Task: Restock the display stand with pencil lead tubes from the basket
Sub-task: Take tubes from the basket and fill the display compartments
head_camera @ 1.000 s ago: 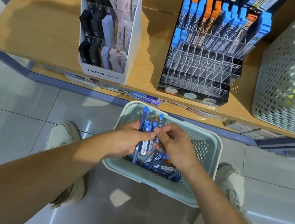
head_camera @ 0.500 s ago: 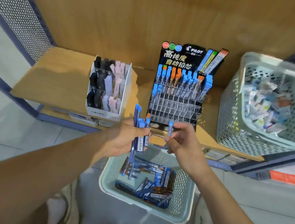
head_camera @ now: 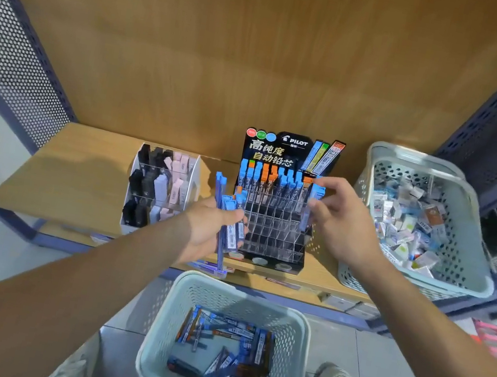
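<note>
- The left hand (head_camera: pixel 206 234) gripped a bundle of lead tubes (head_camera: pixel 225 204), its fingers curled round their middles and the blue caps pointing up. It served as a ready supply, so the other hand need not go down to the floor for each one.
- That hand hovered just in front of the left edge of the Pilot display stand (head_camera: pixel 268 235), forearm reaching forward and up, palm turned inward.
- The right hand (head_camera: pixel 343 228) pinched a single blue-capped tube (head_camera: pixel 318 190) between thumb and fingertips at the right end of the stand's top row. I judged it was being seated in a slot there (whether it had bottomed out could not be told).
- The wrist was raised and the remaining fingers spread loosely, which suited a fine downward feed into a narrow cell.
- The upper row stood filled; the clear cells below were mostly empty, so much of the restocking remained.
- The pale green basket (head_camera: pixel 239 290) sat on the floor below the wooden shelf (head_camera: pixel 76 178), within easy reach, with loose tubes (head_camera: pixel 230 361) lying flat in it.
- Beside the stand were a white eraser holder (head_camera: pixel 161 186) and a second basket (head_camera: pixel 358 275) of small boxed items.
</note>
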